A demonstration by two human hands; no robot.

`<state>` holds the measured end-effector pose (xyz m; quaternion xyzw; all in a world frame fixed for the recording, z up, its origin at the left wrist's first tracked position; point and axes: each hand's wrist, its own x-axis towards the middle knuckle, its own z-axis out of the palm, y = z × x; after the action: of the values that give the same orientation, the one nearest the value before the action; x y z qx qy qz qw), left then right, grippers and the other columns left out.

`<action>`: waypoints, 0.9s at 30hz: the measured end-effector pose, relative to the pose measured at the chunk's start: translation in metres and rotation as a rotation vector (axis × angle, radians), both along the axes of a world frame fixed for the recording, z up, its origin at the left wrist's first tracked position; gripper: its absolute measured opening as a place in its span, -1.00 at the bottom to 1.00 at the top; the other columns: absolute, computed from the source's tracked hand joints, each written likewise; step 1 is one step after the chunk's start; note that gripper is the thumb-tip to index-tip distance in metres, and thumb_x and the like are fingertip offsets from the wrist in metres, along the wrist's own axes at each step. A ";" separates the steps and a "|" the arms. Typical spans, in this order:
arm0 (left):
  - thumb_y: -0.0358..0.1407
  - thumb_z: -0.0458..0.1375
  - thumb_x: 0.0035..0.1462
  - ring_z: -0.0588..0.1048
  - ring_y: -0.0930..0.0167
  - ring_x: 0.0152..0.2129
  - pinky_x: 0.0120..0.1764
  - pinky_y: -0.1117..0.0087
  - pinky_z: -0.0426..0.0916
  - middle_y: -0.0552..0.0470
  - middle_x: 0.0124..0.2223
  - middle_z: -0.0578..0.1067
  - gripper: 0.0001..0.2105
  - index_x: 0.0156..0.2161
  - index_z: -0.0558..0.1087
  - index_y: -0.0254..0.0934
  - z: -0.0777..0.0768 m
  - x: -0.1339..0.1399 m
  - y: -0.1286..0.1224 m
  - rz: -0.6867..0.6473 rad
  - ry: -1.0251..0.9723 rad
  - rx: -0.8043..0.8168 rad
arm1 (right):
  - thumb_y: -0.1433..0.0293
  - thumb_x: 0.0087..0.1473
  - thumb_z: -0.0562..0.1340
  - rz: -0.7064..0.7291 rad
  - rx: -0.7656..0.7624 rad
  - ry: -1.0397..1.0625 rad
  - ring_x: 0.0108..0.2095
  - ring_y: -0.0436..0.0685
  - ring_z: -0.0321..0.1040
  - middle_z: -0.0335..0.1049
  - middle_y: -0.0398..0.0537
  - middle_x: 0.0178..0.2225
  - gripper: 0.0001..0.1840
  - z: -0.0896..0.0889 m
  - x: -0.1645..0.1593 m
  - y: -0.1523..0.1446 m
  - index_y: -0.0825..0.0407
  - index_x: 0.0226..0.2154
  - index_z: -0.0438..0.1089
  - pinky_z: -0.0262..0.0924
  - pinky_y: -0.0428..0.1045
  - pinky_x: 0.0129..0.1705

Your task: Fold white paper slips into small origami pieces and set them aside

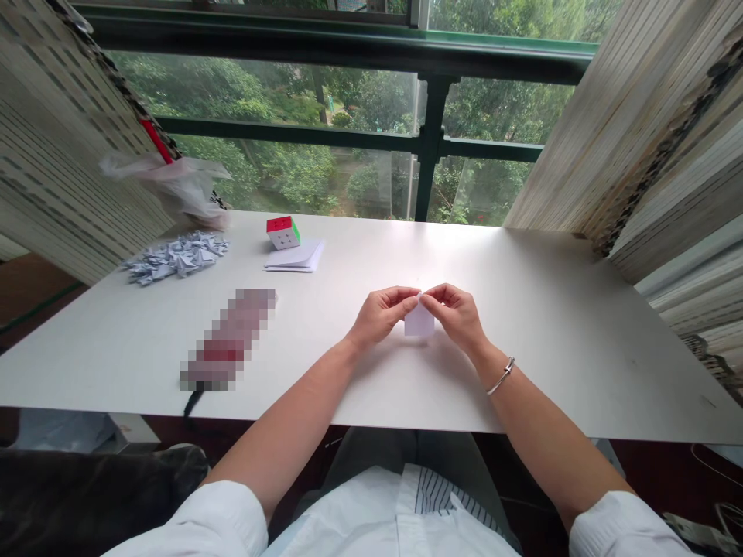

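A small piece of white paper hangs upright just above the table, pinched along its top edge. My left hand grips its upper left corner between thumb and fingers. On the other side, my right hand pinches the upper right part, and the two hands' fingertips nearly meet at the top. Whether the paper is folded there is hidden by the fingers. A silver bracelet circles my right wrist.
On the white table, a pile of folded paper pieces lies at the left. A puzzle cube rests on stacked white paper. Nearer me is a blurred-out object with a dark strap. A plastic bag stands by the curtain.
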<state>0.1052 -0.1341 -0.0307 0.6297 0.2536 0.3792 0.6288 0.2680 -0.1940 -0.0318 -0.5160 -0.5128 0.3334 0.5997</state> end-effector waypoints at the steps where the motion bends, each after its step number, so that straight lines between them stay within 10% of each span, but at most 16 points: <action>1: -0.19 0.33 0.00 0.51 0.37 -0.30 -0.26 0.36 0.41 -0.07 -0.19 0.56 -0.67 -0.12 0.52 -0.29 0.000 0.000 0.000 -0.008 -0.002 0.029 | 0.19 -0.03 0.37 -0.007 -0.002 0.052 -0.43 0.03 0.36 0.47 -0.10 -0.44 -0.75 0.001 0.001 0.000 0.04 -0.43 0.46 0.28 -0.04 -0.35; 8: -0.22 0.29 0.04 0.52 0.34 -0.26 -0.19 0.32 0.43 -0.05 -0.20 0.56 -0.74 -0.16 0.51 -0.28 -0.002 0.000 -0.002 0.085 0.072 0.192 | 0.18 -0.10 0.40 0.011 -0.082 0.208 -0.45 0.00 0.34 0.45 -0.14 -0.47 -0.72 0.006 0.003 0.001 0.05 -0.44 0.44 0.26 -0.07 -0.39; 27: -0.23 0.32 -0.04 0.48 0.43 -0.42 -0.32 0.42 0.36 0.03 -0.35 0.54 -0.78 -0.30 0.50 -0.31 0.002 0.005 -0.003 0.181 -0.041 -0.025 | 0.17 -0.09 0.38 0.031 -0.086 0.170 -0.37 0.03 0.39 0.49 -0.12 -0.38 -0.63 0.005 0.002 0.001 0.01 -0.22 0.47 0.35 -0.06 -0.40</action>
<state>0.1098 -0.1373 -0.0290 0.5882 0.3013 0.4442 0.6049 0.2695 -0.1929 -0.0264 -0.5032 -0.4533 0.4067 0.6131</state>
